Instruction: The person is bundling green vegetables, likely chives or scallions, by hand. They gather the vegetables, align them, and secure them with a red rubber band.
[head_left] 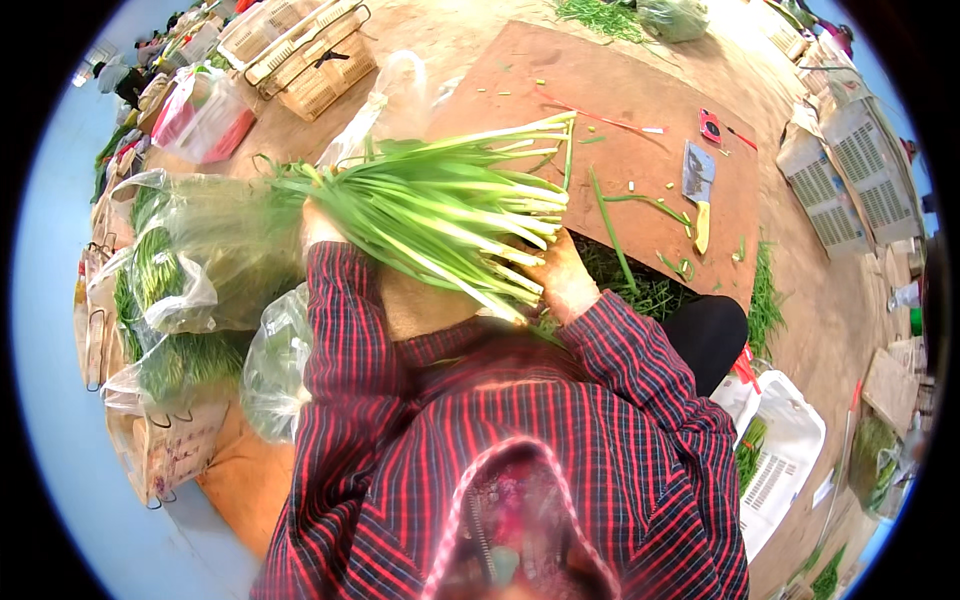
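Observation:
A large bunch of garlic chives lies across in front of my chest, its green leaves to the left and its pale cut stems fanned to the right. My left hand grips the leafy end, its fingers mostly hidden under the leaves. At the stem end my right hand holds the lower stems, with its fingertips covered by the bunch. Beyond it is a brown board with loose stalks and trimmed bits on it. On the board lie a cleaver with a yellow handle and a small red-and-black object.
Clear plastic bags of greens stand close on my left. A white plastic basket with greens is at lower right. Beige crates and a pink-lined bag stand far left; more crates are at right. Trimmings lie beside the board.

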